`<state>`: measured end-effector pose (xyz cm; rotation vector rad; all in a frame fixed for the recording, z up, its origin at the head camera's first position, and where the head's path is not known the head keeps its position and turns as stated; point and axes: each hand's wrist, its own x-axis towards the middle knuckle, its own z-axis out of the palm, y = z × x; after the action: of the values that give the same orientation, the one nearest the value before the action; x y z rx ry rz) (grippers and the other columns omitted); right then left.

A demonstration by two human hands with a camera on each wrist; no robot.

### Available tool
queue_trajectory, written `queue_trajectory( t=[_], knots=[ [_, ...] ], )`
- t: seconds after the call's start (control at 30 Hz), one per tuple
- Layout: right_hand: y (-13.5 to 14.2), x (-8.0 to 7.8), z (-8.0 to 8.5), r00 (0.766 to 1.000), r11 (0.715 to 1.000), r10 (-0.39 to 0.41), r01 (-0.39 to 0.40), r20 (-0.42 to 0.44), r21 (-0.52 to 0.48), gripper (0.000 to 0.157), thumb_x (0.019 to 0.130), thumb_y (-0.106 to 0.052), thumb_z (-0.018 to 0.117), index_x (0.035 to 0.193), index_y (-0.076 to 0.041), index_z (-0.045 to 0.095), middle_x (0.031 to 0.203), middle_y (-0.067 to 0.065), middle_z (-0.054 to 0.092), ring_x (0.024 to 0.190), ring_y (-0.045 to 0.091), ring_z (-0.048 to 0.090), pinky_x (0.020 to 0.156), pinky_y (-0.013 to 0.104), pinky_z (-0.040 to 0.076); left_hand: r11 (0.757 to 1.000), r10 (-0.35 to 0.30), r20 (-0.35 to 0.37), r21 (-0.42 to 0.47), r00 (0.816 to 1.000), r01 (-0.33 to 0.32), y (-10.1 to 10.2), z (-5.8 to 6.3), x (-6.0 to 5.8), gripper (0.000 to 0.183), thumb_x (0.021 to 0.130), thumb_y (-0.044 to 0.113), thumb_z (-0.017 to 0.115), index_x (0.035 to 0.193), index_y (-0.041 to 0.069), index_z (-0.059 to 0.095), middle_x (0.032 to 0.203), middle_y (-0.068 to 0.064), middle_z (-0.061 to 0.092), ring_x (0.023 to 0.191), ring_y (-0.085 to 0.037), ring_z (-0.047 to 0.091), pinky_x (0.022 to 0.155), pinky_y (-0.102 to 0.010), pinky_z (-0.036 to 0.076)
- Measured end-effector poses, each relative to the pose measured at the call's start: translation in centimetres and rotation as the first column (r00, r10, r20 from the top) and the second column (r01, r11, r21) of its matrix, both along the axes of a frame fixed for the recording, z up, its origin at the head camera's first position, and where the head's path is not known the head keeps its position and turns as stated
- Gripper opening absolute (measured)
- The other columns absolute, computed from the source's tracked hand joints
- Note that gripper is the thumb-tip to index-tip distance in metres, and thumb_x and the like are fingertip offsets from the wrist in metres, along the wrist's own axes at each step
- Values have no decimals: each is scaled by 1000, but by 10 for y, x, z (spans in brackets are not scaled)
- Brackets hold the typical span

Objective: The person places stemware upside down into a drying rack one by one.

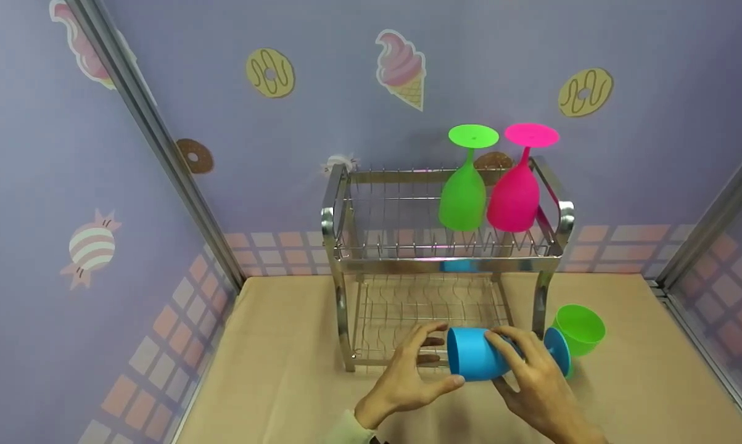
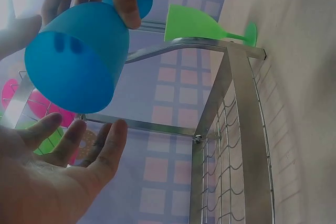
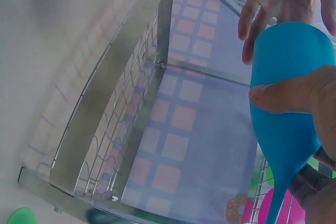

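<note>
My right hand (image 1: 527, 365) grips a blue plastic goblet (image 1: 472, 361) by its bowl and holds it sideways, just in front of the lower tier of a metal dish rack (image 1: 445, 266). The goblet's mouth points left and its foot points right. In the right wrist view my thumb (image 3: 294, 95) presses on the blue bowl (image 3: 286, 129). My left hand (image 1: 417, 367) is held with its fingers spread at the goblet's mouth. In the left wrist view this open palm (image 2: 52, 177) sits just under the blue bowl (image 2: 73, 66), holding nothing.
A green goblet (image 1: 463, 197) and a pink goblet (image 1: 514, 197) stand upside down on the rack's top tier. Another green goblet (image 1: 578, 328) lies on its side on the beige table (image 1: 284, 376), right of the rack. Patterned walls close in the back and both sides.
</note>
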<state>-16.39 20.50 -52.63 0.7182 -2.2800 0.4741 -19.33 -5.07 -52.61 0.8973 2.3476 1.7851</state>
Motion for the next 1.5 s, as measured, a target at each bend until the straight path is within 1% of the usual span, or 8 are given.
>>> queue_trajectory(
  t=[0.27, 0.43, 0.6, 0.83, 1.1, 1.23, 1.37, 1.5],
  knots=[
    [-6, 0, 3, 1000, 1000, 2, -2, 11, 15, 107, 46, -6, 110, 142, -11, 64, 133, 15, 63, 115, 40, 67, 96, 62, 62, 1000, -5, -41, 13, 999, 5, 3, 0, -3, 78, 93, 35, 82, 159, 27, 43, 148, -5, 54, 132, -21, 61, 105, -32, 58],
    [-7, -1, 4, 999, 1000, 14, -14, -30, 6, 109, 43, -4, 109, 142, -10, 65, 133, 16, 64, 115, 37, 66, 96, 56, 62, 1000, 1, -69, 17, 998, 0, 4, 0, -4, 76, 92, 36, 82, 158, 27, 45, 146, -5, 55, 130, -20, 61, 103, -33, 60],
    [-9, -2, 4, 998, 1000, 20, -20, -60, 4, 112, 42, -1, 109, 145, -10, 65, 135, 16, 65, 118, 35, 65, 99, 50, 59, 999, -1, -36, 43, 999, 3, 3, -1, -7, 73, 93, 33, 82, 157, 26, 47, 143, -8, 56, 126, -19, 64, 101, -37, 62],
    [-11, -5, -1, 999, 1000, 3, -3, -36, 11, 113, 44, 1, 108, 147, -10, 64, 134, 18, 66, 117, 37, 65, 99, 53, 61, 998, -11, -8, 67, 1000, 11, 1, -5, -14, 71, 93, 32, 83, 156, 25, 49, 144, -7, 57, 125, -19, 65, 100, -30, 61],
    [-13, -8, -4, 998, 1000, -1, -1, -64, -29, 102, 46, 6, 106, 140, -6, 68, 133, 18, 67, 116, 35, 66, 99, 47, 59, 996, -15, 44, 86, 999, 11, -8, -11, -24, 72, 94, 34, 82, 156, 23, 49, 147, -15, 55, 128, -28, 65, 105, -44, 61],
    [-8, -8, -7, 994, 993, 61, -69, -86, -96, 87, 58, 8, 101, 138, -4, 68, 131, 19, 67, 114, 32, 67, 98, 33, 56, 995, 7, 77, 97, 997, -14, -18, -14, -30, 73, 94, 34, 83, 156, 18, 49, 145, -23, 56, 127, -34, 66, 105, -46, 61],
    [-3, -6, -14, 987, 978, 131, -143, -88, -155, 49, 95, -14, 83, 140, -3, 67, 132, 18, 66, 115, 31, 66, 101, 21, 51, 992, 32, 84, 122, 996, -42, -27, -18, -35, 73, 93, 29, 84, 155, 13, 49, 147, -25, 54, 129, -39, 64, 107, -44, 60],
    [-7, -3, -27, 989, 952, 147, -151, -34, -266, 46, 93, -12, 84, 137, -7, 69, 130, 12, 68, 113, 26, 68, 103, 13, 50, 988, 34, 80, 150, 996, -46, -32, -21, -38, 72, 94, 25, 83, 156, 10, 48, 152, -23, 50, 134, -41, 61, 110, -41, 57]
  ],
)
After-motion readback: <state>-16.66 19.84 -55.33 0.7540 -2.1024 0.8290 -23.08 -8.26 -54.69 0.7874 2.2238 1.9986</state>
